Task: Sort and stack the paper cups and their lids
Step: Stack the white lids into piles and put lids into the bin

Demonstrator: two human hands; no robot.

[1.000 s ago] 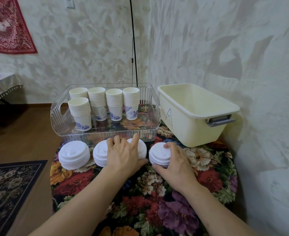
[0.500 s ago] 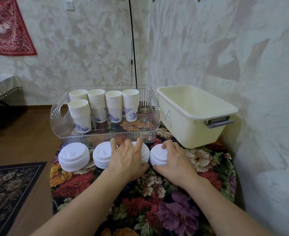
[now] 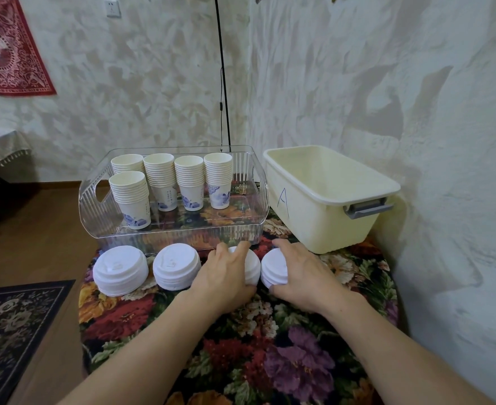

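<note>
Left hand (image 3: 226, 273): centre frame, fingers curled over and gripping a stack of white plastic lids (image 3: 252, 268). Right hand (image 3: 302, 274): just right of it, fingers wrapped round a second white lid stack (image 3: 274, 267); the two stacks sit nearly touching. Two further white lid stacks (image 3: 120, 270) (image 3: 176, 269): left of the hands, free-standing on the floral-cloth worktop (image 3: 270, 361). Clear ribbed plastic tray (image 3: 182, 232): directly behind the lids, holding five upright stacks of white paper cups with blue print (image 3: 188, 182). Cream plastic tub marked "A" (image 3: 328, 197): right of the tray, upper right of centre.
</note>
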